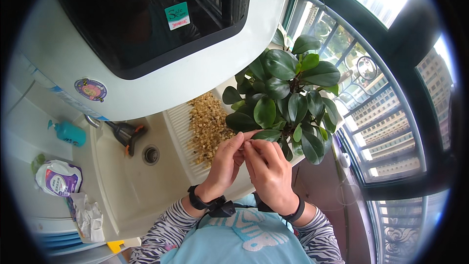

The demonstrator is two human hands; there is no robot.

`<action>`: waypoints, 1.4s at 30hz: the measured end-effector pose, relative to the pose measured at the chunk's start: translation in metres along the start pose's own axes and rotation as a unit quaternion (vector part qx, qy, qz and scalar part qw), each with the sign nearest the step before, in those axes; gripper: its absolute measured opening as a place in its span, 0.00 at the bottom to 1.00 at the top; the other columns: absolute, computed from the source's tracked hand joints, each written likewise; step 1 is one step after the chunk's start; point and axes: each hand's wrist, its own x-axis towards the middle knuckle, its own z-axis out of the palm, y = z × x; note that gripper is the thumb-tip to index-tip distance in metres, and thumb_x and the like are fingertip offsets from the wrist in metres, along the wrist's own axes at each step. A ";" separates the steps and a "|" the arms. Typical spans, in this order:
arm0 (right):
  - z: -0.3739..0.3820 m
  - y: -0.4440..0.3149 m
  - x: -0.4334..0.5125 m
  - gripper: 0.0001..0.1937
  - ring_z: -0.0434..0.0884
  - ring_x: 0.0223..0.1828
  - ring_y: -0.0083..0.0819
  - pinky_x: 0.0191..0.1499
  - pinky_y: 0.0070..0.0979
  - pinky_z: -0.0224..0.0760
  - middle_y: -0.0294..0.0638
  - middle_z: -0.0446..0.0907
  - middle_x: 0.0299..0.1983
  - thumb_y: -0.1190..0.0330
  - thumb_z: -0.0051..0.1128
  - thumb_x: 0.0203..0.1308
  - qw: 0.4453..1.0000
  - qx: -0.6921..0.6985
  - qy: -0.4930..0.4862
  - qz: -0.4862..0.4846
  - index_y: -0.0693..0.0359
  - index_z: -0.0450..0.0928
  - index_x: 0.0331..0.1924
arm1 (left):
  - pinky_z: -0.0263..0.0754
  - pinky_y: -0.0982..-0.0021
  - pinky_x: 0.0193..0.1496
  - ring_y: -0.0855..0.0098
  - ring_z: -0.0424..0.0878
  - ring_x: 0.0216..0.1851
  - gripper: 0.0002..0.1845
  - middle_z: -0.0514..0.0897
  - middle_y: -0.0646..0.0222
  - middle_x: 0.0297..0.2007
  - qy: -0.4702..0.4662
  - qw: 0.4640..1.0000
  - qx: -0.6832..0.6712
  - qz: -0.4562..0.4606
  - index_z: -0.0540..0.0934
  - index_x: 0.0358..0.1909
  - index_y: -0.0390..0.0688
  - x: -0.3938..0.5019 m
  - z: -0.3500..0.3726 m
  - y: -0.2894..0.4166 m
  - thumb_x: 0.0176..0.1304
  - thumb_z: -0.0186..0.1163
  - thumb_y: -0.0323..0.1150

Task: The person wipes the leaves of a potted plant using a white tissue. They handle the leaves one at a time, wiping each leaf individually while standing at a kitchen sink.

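Observation:
My left hand (226,161) and my right hand (270,168) meet at the front edge of a leafy green potted plant (278,95). The fingers of the left hand reach under or behind a glossy leaf (266,135). Thumb and index finger of the right hand come together in a pinch against the left fingertips. Whatever lies between the fingers is too small and covered to make out. Tan pebbles (209,128) are spread on the ribbed drainboard (176,124) just left of the plant. The pot itself is hidden by foliage.
A beige sink (139,190) with a drain (150,154) holds a black-and-orange tool (126,135). A white appliance (205,62) overhangs the back. Left stand a teal pump bottle (71,133), a detergent pouch (58,178) and a crumpled cloth (88,216). Barred windows (381,117) line the right.

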 end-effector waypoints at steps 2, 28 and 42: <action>0.002 -0.005 -0.008 0.18 0.80 0.36 0.33 0.30 0.25 0.77 0.42 0.80 0.45 0.81 0.66 0.47 0.998 0.030 0.058 -0.009 0.70 0.84 0.47 | 0.74 0.65 0.63 0.68 0.82 0.58 0.26 0.84 0.57 0.55 -0.019 1.000 -0.016 -0.014 0.71 0.69 0.31 -0.002 -0.003 0.007 0.81 0.45 0.41; 0.055 0.002 0.008 0.15 0.83 0.39 0.40 0.38 0.32 0.80 0.44 0.80 0.43 0.80 0.67 0.52 0.988 0.028 0.119 0.098 0.67 0.84 0.46 | 0.81 0.73 0.51 0.76 0.84 0.45 0.16 0.85 0.67 0.46 0.052 0.999 0.010 0.011 0.79 0.54 0.36 0.017 -0.032 0.008 0.79 0.51 0.38; 0.044 0.001 0.020 0.18 0.82 0.40 0.39 0.35 0.30 0.80 0.43 0.79 0.44 0.80 0.63 0.50 0.992 0.011 0.102 0.080 0.70 0.83 0.48 | 0.79 0.73 0.51 0.77 0.83 0.45 0.19 0.86 0.67 0.46 0.055 0.998 0.007 0.031 0.80 0.56 0.36 0.011 -0.033 0.003 0.80 0.49 0.40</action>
